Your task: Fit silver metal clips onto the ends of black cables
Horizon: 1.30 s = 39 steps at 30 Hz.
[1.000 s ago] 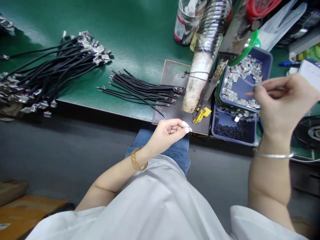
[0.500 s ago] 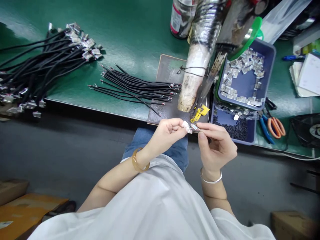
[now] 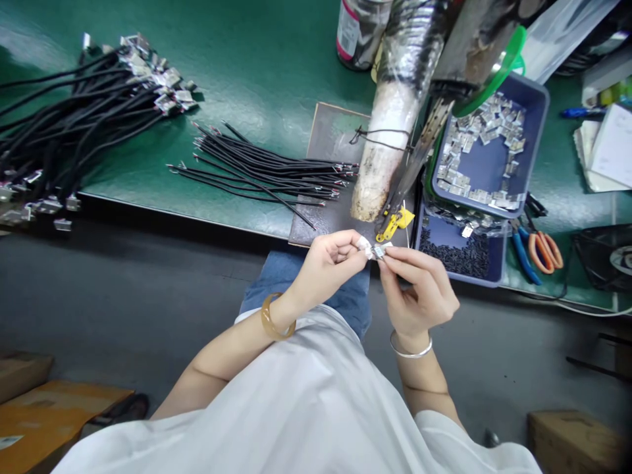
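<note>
Centrally: right hand [image 3: 419, 286], pinching one small metal piece [image 3: 379, 251]; just beside it, left hand [image 3: 336, 262], pinched together, contents too small to tell. Beyond left hand: black cables [image 3: 291, 164].

A tiny, boxy piece of shiny silver metal [image 3: 379, 252] is held up just in front of the bright yellow plastic piece [image 3: 395, 224]. Its little parts are too small to see.

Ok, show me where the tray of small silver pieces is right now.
In the head view, the tray of silver pieces is at upper right, beyond the right hand, left of the white papers, overlapping the tray of black pieces.
</note>
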{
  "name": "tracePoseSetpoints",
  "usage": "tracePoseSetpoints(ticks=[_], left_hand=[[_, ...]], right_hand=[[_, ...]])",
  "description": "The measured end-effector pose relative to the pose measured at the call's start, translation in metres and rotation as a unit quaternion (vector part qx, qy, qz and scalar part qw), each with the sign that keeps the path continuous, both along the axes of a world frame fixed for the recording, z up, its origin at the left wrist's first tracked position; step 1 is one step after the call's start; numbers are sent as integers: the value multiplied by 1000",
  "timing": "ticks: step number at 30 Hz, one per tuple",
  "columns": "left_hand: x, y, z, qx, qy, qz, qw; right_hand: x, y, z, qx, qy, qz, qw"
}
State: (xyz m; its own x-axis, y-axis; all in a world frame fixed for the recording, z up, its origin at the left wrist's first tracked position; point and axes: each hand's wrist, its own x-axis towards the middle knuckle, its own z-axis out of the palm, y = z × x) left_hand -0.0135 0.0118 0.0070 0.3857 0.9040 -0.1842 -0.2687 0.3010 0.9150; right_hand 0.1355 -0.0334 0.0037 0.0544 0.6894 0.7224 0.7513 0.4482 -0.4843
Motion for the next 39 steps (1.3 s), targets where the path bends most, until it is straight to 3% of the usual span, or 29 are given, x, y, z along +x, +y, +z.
tracePoseSetpoints(ticks=[7,17,30,39], left_hand=[[3,3,2,17,-19,32,999],[13,6,3,32,16,80,996],[15,6,4,74,32,106,991],[10,0,0,50,61,80,994]], right_hand=[[1,7,-11,-58,135,23,989],[2,10,-7,5,-51,-13,999],[1,13,-1,21,-66,-11,998],[4,8,-8,24,-91,-3,996]])
